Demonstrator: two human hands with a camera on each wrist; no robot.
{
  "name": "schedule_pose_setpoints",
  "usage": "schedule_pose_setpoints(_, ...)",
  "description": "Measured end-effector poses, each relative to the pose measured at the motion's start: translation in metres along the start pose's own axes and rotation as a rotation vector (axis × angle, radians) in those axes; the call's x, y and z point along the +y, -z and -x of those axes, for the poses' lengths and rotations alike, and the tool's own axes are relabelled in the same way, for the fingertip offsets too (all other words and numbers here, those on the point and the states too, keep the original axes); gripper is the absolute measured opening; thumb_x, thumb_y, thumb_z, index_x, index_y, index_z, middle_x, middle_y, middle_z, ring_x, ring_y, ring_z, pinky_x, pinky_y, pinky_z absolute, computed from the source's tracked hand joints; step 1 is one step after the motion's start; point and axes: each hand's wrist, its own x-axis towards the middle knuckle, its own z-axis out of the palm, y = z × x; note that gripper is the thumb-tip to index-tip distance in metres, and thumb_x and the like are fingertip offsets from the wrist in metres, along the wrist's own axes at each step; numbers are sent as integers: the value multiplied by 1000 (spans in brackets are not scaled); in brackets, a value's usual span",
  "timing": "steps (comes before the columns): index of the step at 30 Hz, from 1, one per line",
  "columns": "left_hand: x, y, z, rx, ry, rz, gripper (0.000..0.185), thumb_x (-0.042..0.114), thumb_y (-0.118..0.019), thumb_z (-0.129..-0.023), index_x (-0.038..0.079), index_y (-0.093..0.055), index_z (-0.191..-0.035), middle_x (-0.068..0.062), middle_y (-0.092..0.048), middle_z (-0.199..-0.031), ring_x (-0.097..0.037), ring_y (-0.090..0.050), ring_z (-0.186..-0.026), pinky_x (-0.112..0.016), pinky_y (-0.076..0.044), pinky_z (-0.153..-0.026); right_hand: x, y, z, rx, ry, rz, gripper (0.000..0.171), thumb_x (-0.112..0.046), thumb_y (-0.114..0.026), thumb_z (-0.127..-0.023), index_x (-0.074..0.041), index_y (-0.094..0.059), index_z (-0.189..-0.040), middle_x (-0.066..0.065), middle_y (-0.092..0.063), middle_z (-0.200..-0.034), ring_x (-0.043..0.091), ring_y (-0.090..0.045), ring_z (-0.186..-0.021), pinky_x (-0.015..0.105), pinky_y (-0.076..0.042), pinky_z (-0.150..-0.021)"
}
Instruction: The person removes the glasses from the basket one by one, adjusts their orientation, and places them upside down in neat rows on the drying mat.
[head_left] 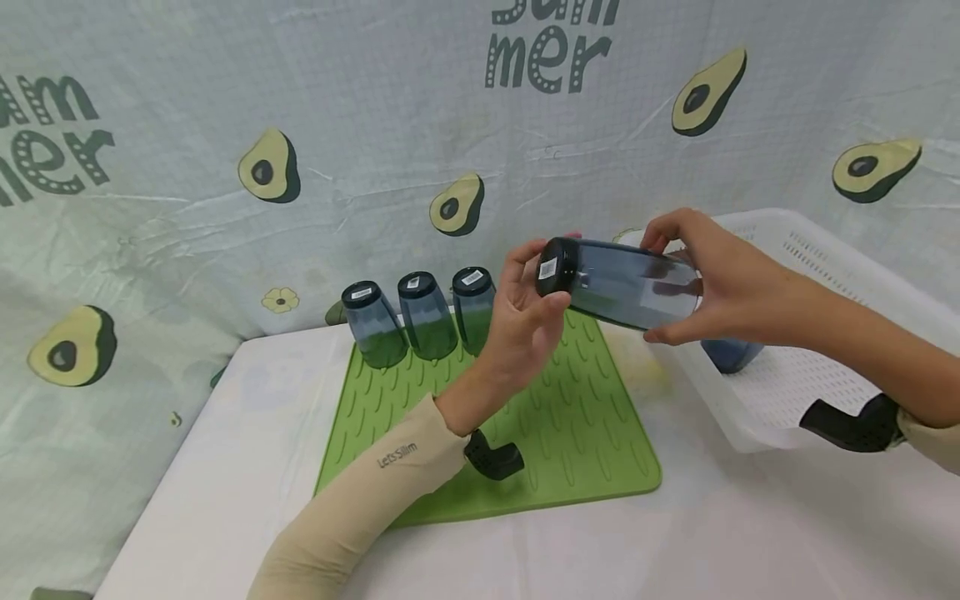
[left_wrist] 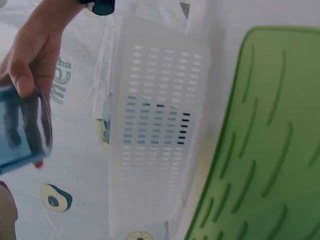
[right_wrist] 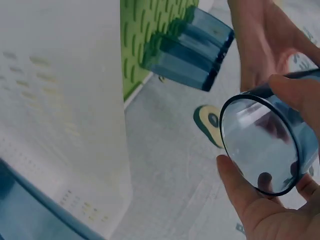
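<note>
Both hands, left hand (head_left: 525, 321) and right hand (head_left: 712, 279), grip one blue cup (head_left: 618, 283) sideways above the green mat (head_left: 585, 433); three cups (head_left: 423, 317) already stand there upside down, one more (head_left: 731, 354) waits in the white basket (head_left: 825, 250).

In the right wrist view, the right hand (right_wrist: 260, 200) grips a translucent blue-grey plastic tumbler (right_wrist: 267, 145) lying on its side, its round open mouth facing the camera, thumb below the rim and a fingertip on top. The left hand (right_wrist: 265, 40) reaches to the tumbler's far end. Behind them, more blue tumblers (right_wrist: 187, 57) stand in a row on a ridged green mat (right_wrist: 145, 30), beside a perforated white plastic basket (right_wrist: 60, 110).
</note>
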Motion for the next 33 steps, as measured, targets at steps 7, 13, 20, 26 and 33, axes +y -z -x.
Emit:
schedule_pose_setpoints(7,4,-12,-6,-138,-59,-33,63,20,-90,-80,22,-52,-130,-9,-56,-136,-25,-53,-134,-29,-48,-105,-4,-16,-4,-3,-30,-50,94,-5,-97,-63,-6,-31,-130,12,-46,-130,34,-66,-109,26,-54,-69)
schedule_pose_setpoints(13,11,-10,-5,-166,6,-145,73,19,-90,-79,16,-56,-143,-6,-57,-139,-23,-52,-134,-26,-50,-101,0,-19,-4,21,-12,-29,93,-8,-98,-62,-4,-34,-131,12,-48,-132,41,-57,-128,36,-57,-79)
schedule_pose_setpoints(20,12,-9,1,-73,26,-285,85,28,-92,-76,0,-52,-146,-17,-59,-142,-24,-57,-131,-28,-52,-99,11,-9,-5,-114,-19,-26,92,-12,-97,-68,-2,-35,-135,17,-47,-137,47,-47,-136,65,-48,-99)
schedule_pose_setpoints(26,13,-7,2,21,6,-313,79,22,-91,-77,-1,-55,-144,-14,-64,-137,-24,-59,-128,-28,-54,-97,18,10,-7,-196,-15,25,88,-24,-91,-78,-5,-37,-145,15,-46,-148,39,-42,-141,63,-42,-107)
schedule_pose_setpoints(33,15,-1,5,70,38,-418,63,-10,-76,-82,2,-59,-142,-10,-65,-136,-20,-65,-117,-28,-56,-92,49,40,-3,-206,31,189,69,-23,-85,-85,-14,-49,-144,7,-54,-145,29,-52,-133,52,-48,-103)
